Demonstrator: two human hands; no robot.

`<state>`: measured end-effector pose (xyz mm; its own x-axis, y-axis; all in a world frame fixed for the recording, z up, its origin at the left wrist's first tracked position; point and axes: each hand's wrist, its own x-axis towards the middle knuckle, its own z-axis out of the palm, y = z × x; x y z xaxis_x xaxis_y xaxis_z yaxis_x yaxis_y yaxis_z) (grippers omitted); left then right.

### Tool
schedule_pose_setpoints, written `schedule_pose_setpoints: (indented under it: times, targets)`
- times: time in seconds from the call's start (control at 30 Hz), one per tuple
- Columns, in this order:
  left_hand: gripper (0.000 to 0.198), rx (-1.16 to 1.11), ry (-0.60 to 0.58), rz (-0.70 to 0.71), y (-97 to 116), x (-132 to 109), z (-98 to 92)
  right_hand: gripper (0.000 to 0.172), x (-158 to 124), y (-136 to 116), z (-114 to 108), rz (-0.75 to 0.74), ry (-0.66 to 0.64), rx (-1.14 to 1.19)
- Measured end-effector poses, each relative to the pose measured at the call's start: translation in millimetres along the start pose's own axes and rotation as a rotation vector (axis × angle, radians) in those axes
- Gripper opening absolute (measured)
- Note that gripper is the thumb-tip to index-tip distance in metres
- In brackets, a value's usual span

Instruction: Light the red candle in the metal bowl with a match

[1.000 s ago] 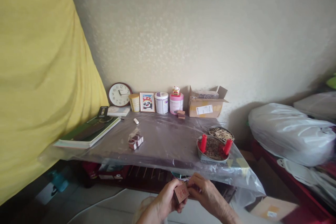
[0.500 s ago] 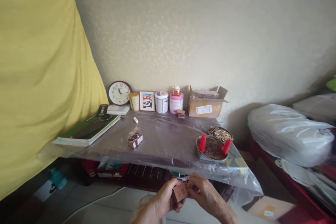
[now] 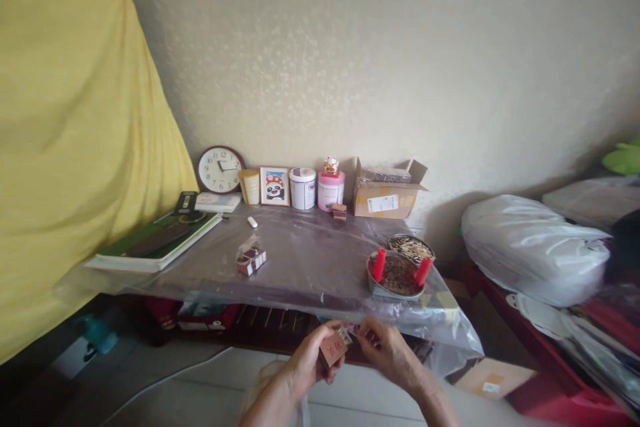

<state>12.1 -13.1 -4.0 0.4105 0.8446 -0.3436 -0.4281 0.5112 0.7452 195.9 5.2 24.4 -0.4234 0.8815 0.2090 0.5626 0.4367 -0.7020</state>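
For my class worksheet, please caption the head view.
Left hand holds a small brown box, right hand close by, before a plastic-covered table.

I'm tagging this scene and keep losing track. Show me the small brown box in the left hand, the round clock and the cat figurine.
Small brown box [image 3: 333, 348], head view: the face with red lettering.
Round clock [image 3: 221, 170], head view: middle of the dial.
Cat figurine [image 3: 331, 165], head view: its body.

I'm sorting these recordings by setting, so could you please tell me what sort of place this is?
Probably a room in a home, judging by the round clock, the framed panda picture and the cat figurine.
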Motion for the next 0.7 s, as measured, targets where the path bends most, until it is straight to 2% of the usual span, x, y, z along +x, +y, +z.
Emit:
schedule_pose_setpoints:
  times: [0.23, 0.4, 0.53, 0.7]
  targets:
    - [0.043, -0.141, -0.072, 0.09, 7.6, -5.2, 2.7, 0.023, 4.4, 2.4, -0.4, 0.085, 0.22, 0.323]
    - [0.033, -0.171, -0.065, 0.183, 6.9, -4.5, 1.9, 0.02, 5.0, -0.6, 14.2, 0.04, 0.183, 0.479]
    - [0.028, -0.173, -0.032, 0.249, 6.9, -4.0, 2.6, 0.014, 5.8, -1.9, 21.3, -0.038, 0.173, 0.437]
    - [0.024, -0.179, 0.007, 0.294, 8.2, -3.8, 4.8, 0.018, 7.7, -1.5, 23.5, -0.123, 0.333, 0.348]
